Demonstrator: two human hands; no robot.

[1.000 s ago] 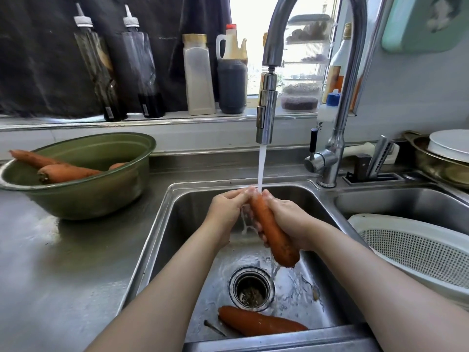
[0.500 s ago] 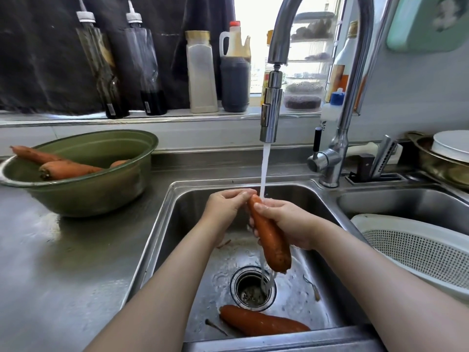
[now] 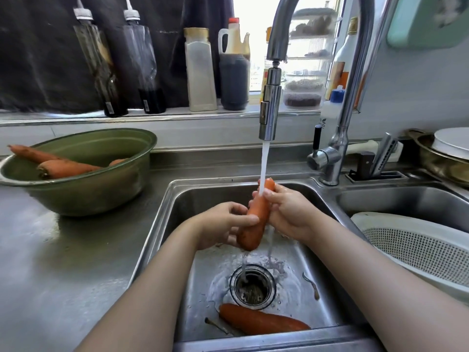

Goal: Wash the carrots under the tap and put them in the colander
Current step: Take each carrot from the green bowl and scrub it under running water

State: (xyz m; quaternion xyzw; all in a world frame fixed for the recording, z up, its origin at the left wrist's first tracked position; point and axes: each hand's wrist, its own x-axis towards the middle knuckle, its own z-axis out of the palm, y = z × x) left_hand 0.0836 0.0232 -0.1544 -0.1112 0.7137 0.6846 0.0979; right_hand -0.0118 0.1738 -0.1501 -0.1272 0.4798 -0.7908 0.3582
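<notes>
Here both hands, left hand (image 3: 223,224) and right hand (image 3: 286,212), grip the carrot (image 3: 256,219) (nearly upright) under the tap (image 3: 270,115).

Two bare forearms (image 3: 157,283) and bare, water-splashed hands (image 3: 220,224) (image 3: 289,214)

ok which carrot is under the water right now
The held carrot, gripped by the left hand and right hand, its top in the stream. The second carrot lies on the sink floor beside the drain; other carrots sit in the green bowl.
</notes>
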